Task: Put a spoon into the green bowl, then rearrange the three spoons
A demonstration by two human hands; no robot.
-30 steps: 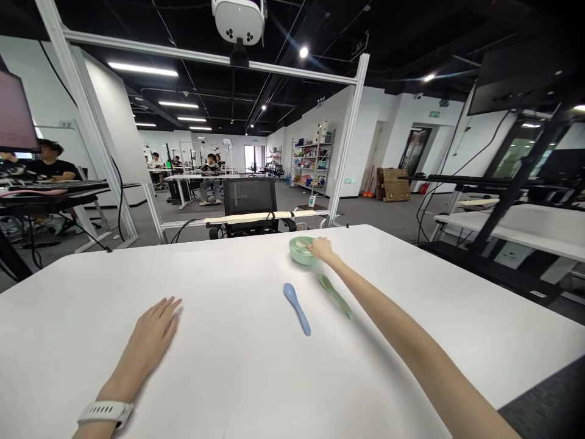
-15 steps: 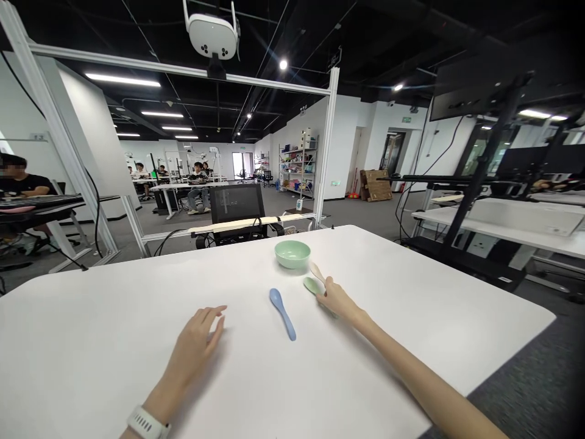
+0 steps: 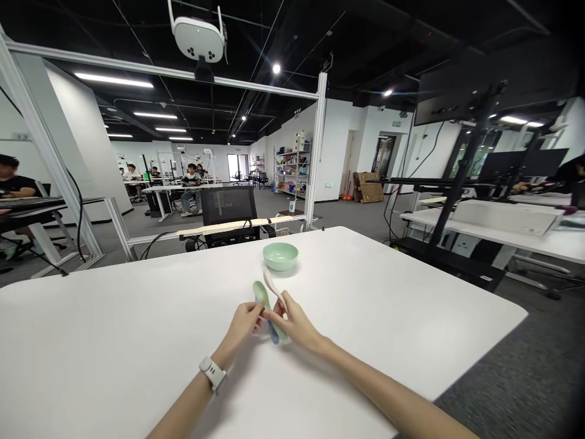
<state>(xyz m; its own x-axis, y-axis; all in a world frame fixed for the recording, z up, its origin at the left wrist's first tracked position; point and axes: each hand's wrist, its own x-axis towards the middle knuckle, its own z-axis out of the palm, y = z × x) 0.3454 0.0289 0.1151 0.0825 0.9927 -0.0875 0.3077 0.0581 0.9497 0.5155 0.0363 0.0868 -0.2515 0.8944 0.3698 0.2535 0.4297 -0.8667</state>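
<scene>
Both my hands meet over the table in front of a light green bowl. My left hand, with a watch on its wrist, is closed, its fingertips pinching the green spoon near its neck. Closed too, my right hand grips a pale pinkish-white spoon, whose head points at the bowl. The right thumb also presses against the green spoon. Beneath the green spoon lies a blue spoon, mostly covered; whether fingers touch it I cannot tell.
The white table has its far edge just behind the bowl. Beyond it stand a metal frame and a black chair. To the right is another desk. Several people sit at desks farther back.
My right hand has moved left with the pale and green spoons, now over the blue one. My left hand has moved right and closed on the green spoon. The view has shifted slightly.
</scene>
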